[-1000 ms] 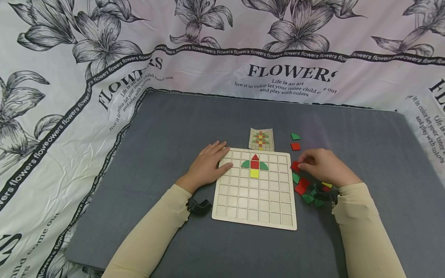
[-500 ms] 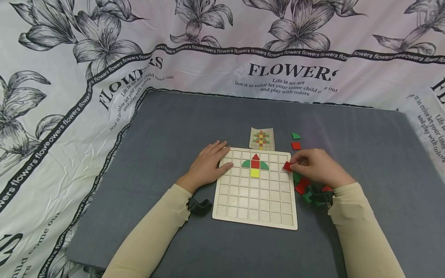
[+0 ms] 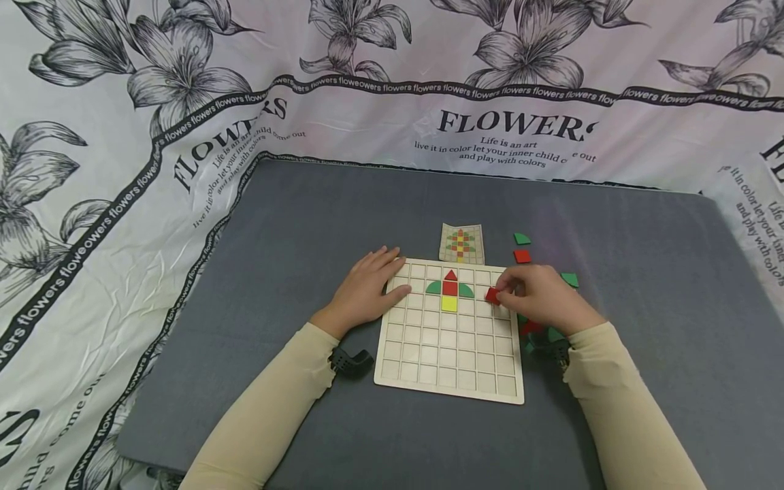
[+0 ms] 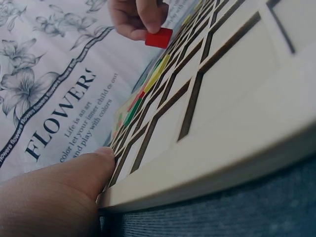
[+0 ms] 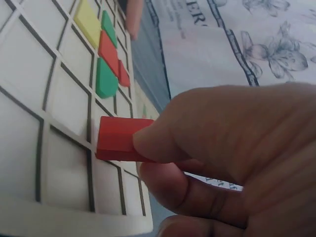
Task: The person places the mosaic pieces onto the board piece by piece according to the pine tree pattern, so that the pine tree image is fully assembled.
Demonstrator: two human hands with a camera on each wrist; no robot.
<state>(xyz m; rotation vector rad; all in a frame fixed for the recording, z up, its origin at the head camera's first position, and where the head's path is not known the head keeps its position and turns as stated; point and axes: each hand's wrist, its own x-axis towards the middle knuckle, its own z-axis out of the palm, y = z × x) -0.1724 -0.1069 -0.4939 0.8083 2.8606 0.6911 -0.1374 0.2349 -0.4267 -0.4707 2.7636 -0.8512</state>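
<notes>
A red square tile (image 5: 121,138) is pinched between the thumb and fingers of my right hand (image 3: 542,296), over the right columns of a pale wooden grid board (image 3: 422,357). My left hand (image 3: 364,289) lies with its fingers spread on the board's upper left corner, the thumb (image 4: 94,165) along the edge. Near the board's top sits a small figure: a red triangle (image 3: 450,275), a red square (image 3: 450,288), a yellow square (image 3: 449,303) and two green quarter-round tiles (image 3: 433,288) at the sides.
Behind the board lies a small pattern card (image 3: 462,243) printed with a coloured figure. Right of the board are a green tile (image 3: 522,238), a red tile (image 3: 522,256), another green tile (image 3: 570,280) and a pile partly hidden beneath my right wrist. The table is dark grey (image 3: 318,218).
My right hand has carried the red square tile leftward from the pile beside the board to above its right columns. My left hand has stayed in place.
</notes>
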